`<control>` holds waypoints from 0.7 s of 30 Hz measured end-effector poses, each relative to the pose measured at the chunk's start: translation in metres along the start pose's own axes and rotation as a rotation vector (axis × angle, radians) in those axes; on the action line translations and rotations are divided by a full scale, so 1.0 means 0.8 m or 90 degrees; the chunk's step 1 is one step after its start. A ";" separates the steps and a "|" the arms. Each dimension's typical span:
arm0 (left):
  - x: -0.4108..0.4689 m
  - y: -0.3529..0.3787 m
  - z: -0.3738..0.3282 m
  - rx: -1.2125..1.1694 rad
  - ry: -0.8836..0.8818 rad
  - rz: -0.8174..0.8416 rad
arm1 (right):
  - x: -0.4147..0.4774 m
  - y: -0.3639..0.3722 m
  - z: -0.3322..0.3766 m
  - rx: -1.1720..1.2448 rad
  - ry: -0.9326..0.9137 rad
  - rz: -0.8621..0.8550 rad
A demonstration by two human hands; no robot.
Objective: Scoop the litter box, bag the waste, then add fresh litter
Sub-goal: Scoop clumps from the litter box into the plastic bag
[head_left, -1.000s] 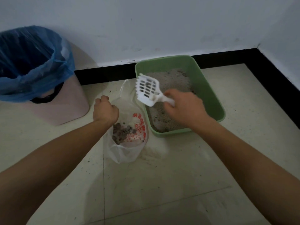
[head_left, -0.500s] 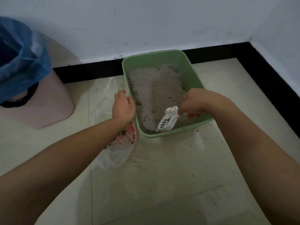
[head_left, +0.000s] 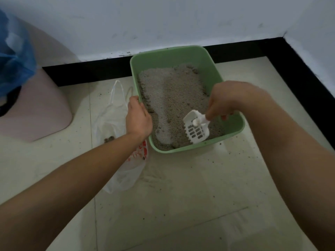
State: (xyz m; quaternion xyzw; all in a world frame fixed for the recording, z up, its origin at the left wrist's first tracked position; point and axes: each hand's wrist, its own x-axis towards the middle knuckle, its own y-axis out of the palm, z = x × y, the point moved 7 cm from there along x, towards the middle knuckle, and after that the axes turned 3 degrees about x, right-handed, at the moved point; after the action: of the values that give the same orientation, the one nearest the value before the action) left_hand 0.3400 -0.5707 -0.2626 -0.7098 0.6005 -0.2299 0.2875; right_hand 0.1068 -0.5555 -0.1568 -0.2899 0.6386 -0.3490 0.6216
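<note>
Head view: one green litter box (head_left: 213,66) sits on the tiled floor (head_left: 181,196) against the black baseboard, holding grey litter (head_left: 172,98). One white scoop (head_left: 196,130) rests slotted-face up in the box's near right corner. The right hand (head_left: 224,100) is clamped on the scoop's handle. The left hand (head_left: 138,118) curls over the box's left rim, fingers closed on it. One clear bag (head_left: 119,165) with red print lies on the floor just left of the box, dark clumps inside. One pink bin (head_left: 36,109) with a blue liner (head_left: 12,60) stands at far left.

Half a second ago the scoop was tilted on edge in the litter; now it faces up. The left hand sat at the bag's mouth then and is on the box rim now.
</note>
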 end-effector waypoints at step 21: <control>0.003 0.002 0.009 -0.053 -0.006 0.006 | 0.013 0.036 -0.019 0.359 -0.060 -0.144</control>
State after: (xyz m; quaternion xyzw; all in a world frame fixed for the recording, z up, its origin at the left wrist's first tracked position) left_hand 0.3440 -0.5727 -0.2691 -0.7195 0.6115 -0.2002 0.2614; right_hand 0.0928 -0.5459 -0.1863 -0.1909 0.4507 -0.5656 0.6637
